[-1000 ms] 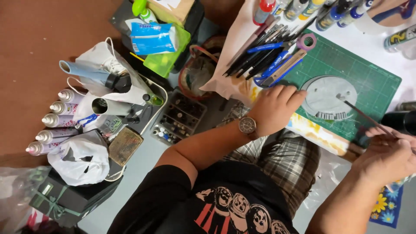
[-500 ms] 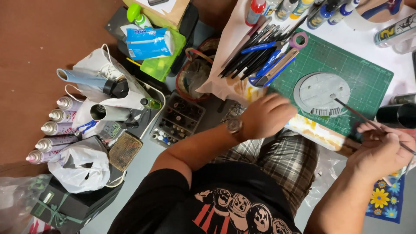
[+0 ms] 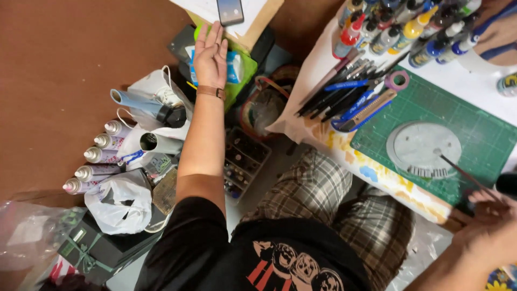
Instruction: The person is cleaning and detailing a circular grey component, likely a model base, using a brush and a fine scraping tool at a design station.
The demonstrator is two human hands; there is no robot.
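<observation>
My left hand (image 3: pixel 210 56), with a brown strap at the wrist, is stretched out flat with fingers apart over a blue packet (image 3: pixel 235 67) lying on a green pouch (image 3: pixel 242 81). It holds nothing. A dark phone (image 3: pixel 230 11) lies just beyond its fingertips on a cardboard box (image 3: pixel 258 24). At the lower right, my right hand (image 3: pixel 493 215) grips a thin brush (image 3: pixel 463 172). The brush tip rests on a grey round disc (image 3: pixel 425 148) on the green cutting mat (image 3: pixel 484 134).
Several spray cans (image 3: pixel 94 156) and white bags (image 3: pixel 121 202) lie on the floor at left, next to a compartment box (image 3: pixel 245 161) and a small basket (image 3: pixel 266 108). Pens, a blue cutter (image 3: pixel 366 108) and paint bottles (image 3: pixel 398 27) crowd the table's far edge.
My left hand has left the cutting mat's edge and swung left and outward to the packet and phone on the floor. The right hand stays on the brush.
</observation>
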